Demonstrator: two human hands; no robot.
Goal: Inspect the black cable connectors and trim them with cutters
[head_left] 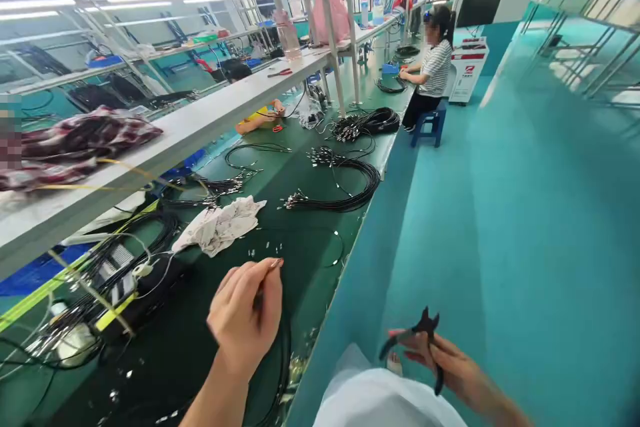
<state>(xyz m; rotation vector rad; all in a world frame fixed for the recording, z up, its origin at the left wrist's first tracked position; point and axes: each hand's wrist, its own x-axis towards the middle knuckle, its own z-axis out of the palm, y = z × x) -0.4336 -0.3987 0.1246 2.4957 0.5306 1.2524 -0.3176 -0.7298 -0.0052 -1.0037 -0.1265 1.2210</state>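
Note:
My left hand (246,312) hovers over the near part of the green workbench (280,173), its fingers pinched on a thin black cable (281,360) that loops down beneath it. Off the bench edge, over my lap, my right hand (440,360) grips black-handled cutting pliers (419,333), jaws pointing up. Small metal terminals (265,250) lie scattered on the mat just beyond my left hand. A crumpled white cloth (220,223) lies further left.
Coiled black cable bundles (345,180) lie along the bench. A dark device with wires (125,287) sits at left under a white shelf (165,133). A person in a striped shirt (433,73) works on a blue stool further down. Teal floor (500,213) runs on the right.

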